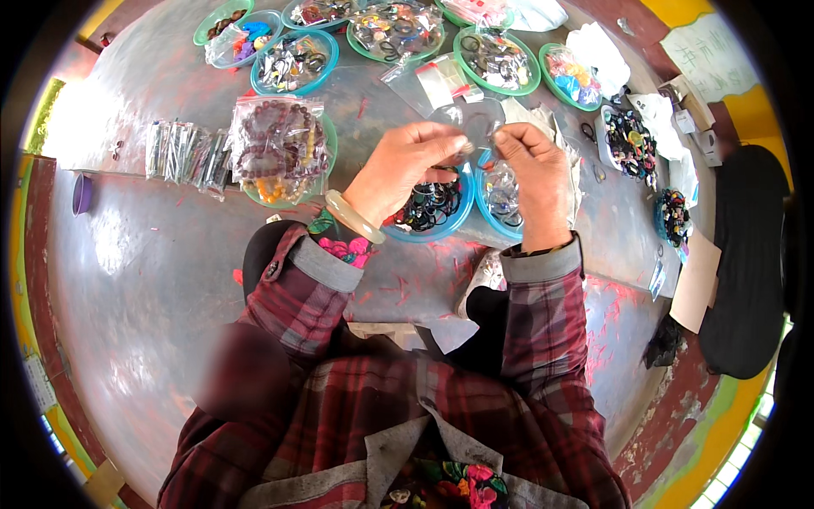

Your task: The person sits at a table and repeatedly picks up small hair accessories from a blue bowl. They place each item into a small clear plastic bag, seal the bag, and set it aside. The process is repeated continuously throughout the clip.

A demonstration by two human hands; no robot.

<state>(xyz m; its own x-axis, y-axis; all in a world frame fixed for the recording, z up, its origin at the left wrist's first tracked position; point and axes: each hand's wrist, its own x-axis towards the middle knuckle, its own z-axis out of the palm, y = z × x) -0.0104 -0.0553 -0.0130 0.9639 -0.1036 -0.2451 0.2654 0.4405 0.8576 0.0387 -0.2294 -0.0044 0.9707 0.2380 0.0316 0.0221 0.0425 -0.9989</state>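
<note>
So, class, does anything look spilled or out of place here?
Yes: red flecks are scattered over the grey floor, including beside the right sleeve. They look untidy, though whether scraps or paint is unclear.

Grey floor (153, 297), round baskets (467, 199), clear packets (182, 153), purple cup (82, 194), red scraps (363, 108)

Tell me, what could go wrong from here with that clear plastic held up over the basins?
The clear plastic between the left hand and the right hand looks thin, so it might slip or tear. If dropped, it could land in the blue basin beneath and get mixed up with the dark bands. The pale bangle appears near that basin's edge and could perhaps catch on it.
</note>
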